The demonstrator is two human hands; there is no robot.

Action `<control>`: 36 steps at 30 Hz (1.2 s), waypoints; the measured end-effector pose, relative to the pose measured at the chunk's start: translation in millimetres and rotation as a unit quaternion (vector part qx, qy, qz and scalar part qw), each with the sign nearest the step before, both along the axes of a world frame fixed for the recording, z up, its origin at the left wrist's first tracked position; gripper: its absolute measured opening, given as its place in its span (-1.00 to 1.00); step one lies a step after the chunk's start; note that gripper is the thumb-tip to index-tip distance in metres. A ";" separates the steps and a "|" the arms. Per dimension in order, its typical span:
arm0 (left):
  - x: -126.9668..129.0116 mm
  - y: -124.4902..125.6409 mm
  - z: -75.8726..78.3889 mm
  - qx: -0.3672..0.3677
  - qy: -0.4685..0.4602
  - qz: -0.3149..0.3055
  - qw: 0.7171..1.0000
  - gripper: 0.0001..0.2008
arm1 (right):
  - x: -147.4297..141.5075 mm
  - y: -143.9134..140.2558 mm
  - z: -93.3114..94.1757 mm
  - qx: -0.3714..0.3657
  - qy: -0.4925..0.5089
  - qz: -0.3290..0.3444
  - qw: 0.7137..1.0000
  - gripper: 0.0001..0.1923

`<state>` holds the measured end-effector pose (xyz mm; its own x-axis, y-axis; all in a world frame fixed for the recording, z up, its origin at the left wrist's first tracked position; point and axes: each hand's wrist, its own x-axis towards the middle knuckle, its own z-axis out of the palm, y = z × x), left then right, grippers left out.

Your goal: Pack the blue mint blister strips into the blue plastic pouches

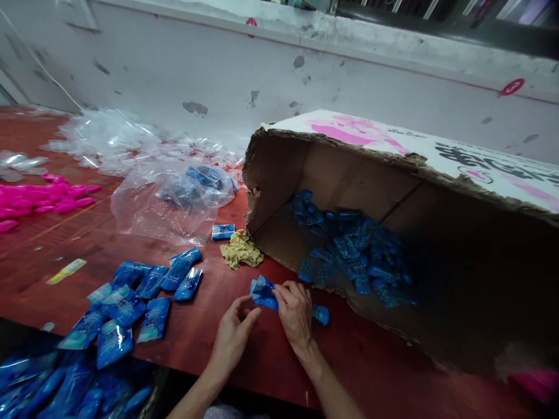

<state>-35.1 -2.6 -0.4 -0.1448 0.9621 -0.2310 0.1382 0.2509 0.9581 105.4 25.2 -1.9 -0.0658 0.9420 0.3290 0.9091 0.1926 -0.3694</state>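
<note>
Over the red table, my right hand [295, 308] is closed, thumb and fingers pinching a blue packet [264, 292] by its right side. My left hand [236, 333] is just left of that packet, thumb and forefinger apart and the other fingers loosely curled; nothing shows between them. A small blue piece [321, 315] lies on the table to the right of my right hand. Farther left is a loose group of blue packets [124, 304]. Inside the tipped cardboard box [349, 163] is a heap of small blue wrapped pieces [356, 247].
A crumpled yellow cloth [241, 250] and a flat blue packet [223, 232] lie by the box's left corner. Behind are a clear plastic bag [166, 203], clear plastic pieces [126, 139] and pink pieces [43, 196]. More blue packets [74, 384] sit below the table edge.
</note>
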 end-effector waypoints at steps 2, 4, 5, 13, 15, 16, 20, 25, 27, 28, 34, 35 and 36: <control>3.1 1.9 1.1 -0.054 -0.079 0.028 0.995 -0.50 | 0.1 -6.2 8.3 0.021 0.027 0.011 0.999 -0.85; 6.2 5.0 2.4 -0.084 -0.133 0.031 0.987 -0.48 | -1.5 -13.5 15.7 0.035 0.056 0.032 0.997 -0.85; 7.5 6.4 3.1 -0.089 -0.151 0.030 0.984 -0.53 | -2.8 -16.9 18.3 0.036 0.071 0.044 0.996 -0.85; 13.4 6.3 7.0 -0.075 -0.240 0.051 0.966 -0.75 | -12.2 -14.4 8.1 -0.184 0.499 -0.005 0.847 -0.76; 15.4 5.8 7.4 -0.060 -0.240 0.058 0.967 -0.76 | -15.2 -11.6 5.1 -0.234 0.542 0.009 0.807 -0.80; 16.8 5.9 7.3 -0.052 -0.237 0.063 0.968 -0.76 | -16.9 -11.2 4.1 -0.235 0.546 0.011 0.804 -0.79; 23.5 8.1 5.0 -0.038 -0.227 0.088 0.969 -0.77 | -23.4 -14.7 1.9 -0.201 0.541 -0.027 0.816 -0.81; 28.9 8.5 0.2 -0.050 -0.232 0.094 0.967 -0.74 | -30.7 -21.8 0.2 -0.155 0.529 -0.077 0.831 -0.79; 30.5 6.9 -0.7 -0.053 -0.234 0.101 0.965 -0.72 | -33.4 -23.6 -0.3 -0.144 0.531 -0.090 0.830 -0.78; 31.4 5.9 -0.8 -0.053 -0.238 0.102 0.964 -0.72 | -34.3 -24.1 -0.7 -0.141 0.533 -0.095 0.829 -0.78; 28.9 1.5 5.7 -0.063 -0.273 0.078 0.957 -0.69 | -29.9 -24.2 -2.7 -0.163 0.576 -0.067 0.798 -0.83; 27.1 1.3 7.0 -0.066 -0.272 0.067 0.958 -0.70 | -28.7 -24.4 -2.3 -0.170 0.586 -0.055 0.791 -0.85; 25.4 1.1 7.9 -0.068 -0.268 0.057 0.959 -0.71 | -28.0 -24.7 -1.7 -0.176 0.595 -0.043 0.783 -0.86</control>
<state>-9.7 -1.4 7.5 -0.0720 0.9032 -0.4231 -0.4008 0.3623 0.8415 77.5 0.5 -3.6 0.1591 0.9723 -0.1714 -0.1155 -0.1541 -0.9813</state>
